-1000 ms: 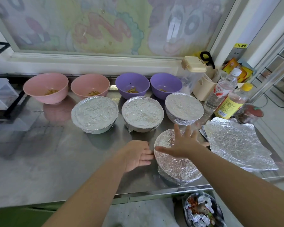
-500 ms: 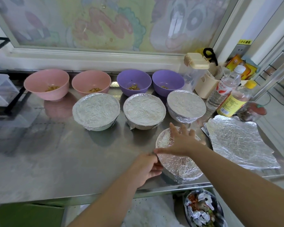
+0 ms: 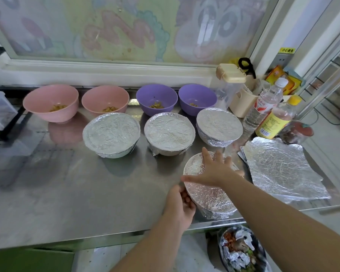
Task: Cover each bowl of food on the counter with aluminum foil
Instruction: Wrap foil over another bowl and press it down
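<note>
Sealing bowl four (image 3: 210, 195): my left grip (image 3: 180, 203) is cupping its side, right grip (image 3: 214, 169) pressing flat, wide; four uncovered bowls (image 3: 51, 103) waiting.

A kitchen. A steel counter (image 3: 47, 193) holds food bowls (image 3: 51, 103). Oil and water bottles (image 3: 273, 120) stand far right.

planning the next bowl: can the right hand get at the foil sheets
Probably yes: the right hand lies flat on the near covered bowl, and the foil sheets lie right beside it, with nothing between.
</note>
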`<state>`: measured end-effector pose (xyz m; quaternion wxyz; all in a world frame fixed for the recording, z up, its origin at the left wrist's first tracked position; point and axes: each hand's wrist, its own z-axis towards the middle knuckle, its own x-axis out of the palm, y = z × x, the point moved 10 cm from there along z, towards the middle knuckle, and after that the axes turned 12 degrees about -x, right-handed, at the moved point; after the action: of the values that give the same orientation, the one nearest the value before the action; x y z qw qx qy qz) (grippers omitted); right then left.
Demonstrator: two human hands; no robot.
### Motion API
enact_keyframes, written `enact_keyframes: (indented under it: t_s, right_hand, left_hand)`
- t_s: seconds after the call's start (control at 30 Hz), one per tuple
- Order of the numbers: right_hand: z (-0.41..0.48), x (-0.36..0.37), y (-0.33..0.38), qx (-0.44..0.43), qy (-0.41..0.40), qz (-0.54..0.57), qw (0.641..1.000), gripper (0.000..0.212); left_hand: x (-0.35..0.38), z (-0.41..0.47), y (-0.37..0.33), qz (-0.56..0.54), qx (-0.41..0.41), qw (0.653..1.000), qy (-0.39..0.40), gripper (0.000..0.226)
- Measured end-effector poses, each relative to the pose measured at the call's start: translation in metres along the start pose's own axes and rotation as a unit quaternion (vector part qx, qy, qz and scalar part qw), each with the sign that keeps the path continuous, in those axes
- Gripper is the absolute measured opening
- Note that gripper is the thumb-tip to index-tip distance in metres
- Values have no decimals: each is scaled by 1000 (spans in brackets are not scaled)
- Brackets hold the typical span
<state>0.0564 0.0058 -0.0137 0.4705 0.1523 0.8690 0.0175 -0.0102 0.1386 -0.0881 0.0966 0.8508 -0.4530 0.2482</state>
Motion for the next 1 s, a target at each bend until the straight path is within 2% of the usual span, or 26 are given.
enact_keyframes:
  t_s: [0.2, 0.33, 0.47, 0.63, 0.77, 1.0]
  right_hand:
    - [-2, 2, -2, 15, -2, 21, 1000, 148]
    - [4, 5, -5, 30, 13, 39, 999, 169]
    - [4, -8, -8, 16, 16, 22, 1000, 153]
    - [3, -2, 5, -101, 38, -61, 992, 153]
    - [4, 2, 2, -102, 46, -58, 992, 157]
    - [4, 3, -1, -71, 25, -35, 997, 162]
  left_hand:
    - [3, -6, -6, -15, 28, 999, 29, 19]
    - [-1, -20, -29, -13, 89, 995, 35, 18]
    - [-11, -35, -38, 136, 182, 974, -27, 23]
    - [-6, -35, -21, 299, 210, 930, 19, 34]
    - [11, -39, -19, 258, 200, 943, 60, 42]
    - [18, -26, -19, 113, 145, 982, 41, 37]
